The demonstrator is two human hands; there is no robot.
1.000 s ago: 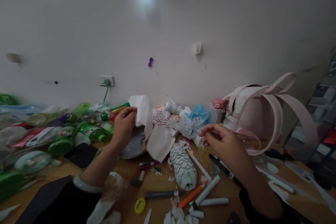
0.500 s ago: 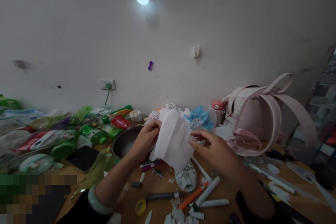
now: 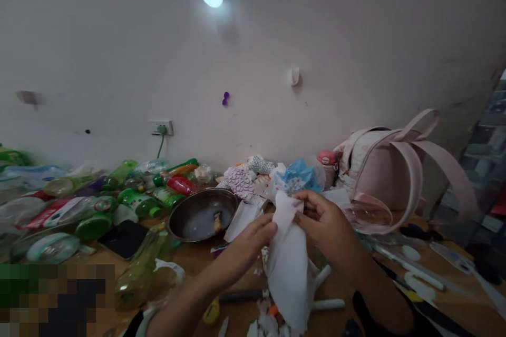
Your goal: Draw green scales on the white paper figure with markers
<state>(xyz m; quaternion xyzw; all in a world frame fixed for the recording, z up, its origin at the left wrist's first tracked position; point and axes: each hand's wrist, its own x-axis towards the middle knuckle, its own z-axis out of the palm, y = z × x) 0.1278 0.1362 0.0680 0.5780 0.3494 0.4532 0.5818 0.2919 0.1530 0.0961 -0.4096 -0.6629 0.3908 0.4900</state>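
Note:
Both my hands hold a white sheet of paper (image 3: pixel 290 268) upright over the middle of the wooden table (image 3: pixel 197 263). My left hand (image 3: pixel 249 245) pinches its left edge. My right hand (image 3: pixel 326 226) grips its top right corner. The sheet hangs down and hides the scale-patterned bottle and part of the markers (image 3: pixel 328 304) beneath it. A metal bowl (image 3: pixel 202 215) with a small object inside sits just left of my left hand.
Several plastic bottles (image 3: pixel 98 202), mostly green and red, lie piled at the left. A clear bottle (image 3: pixel 142 274) lies near the front. Patterned paper pieces (image 3: pixel 241 181) and blue plastic (image 3: pixel 300 174) lie at the back. A pink backpack (image 3: pixel 391 168) stands at the right.
Both hands have carried the white paper from the upper left down towards the centre and front. The right hand now grips it. The metal bowl is uncovered.

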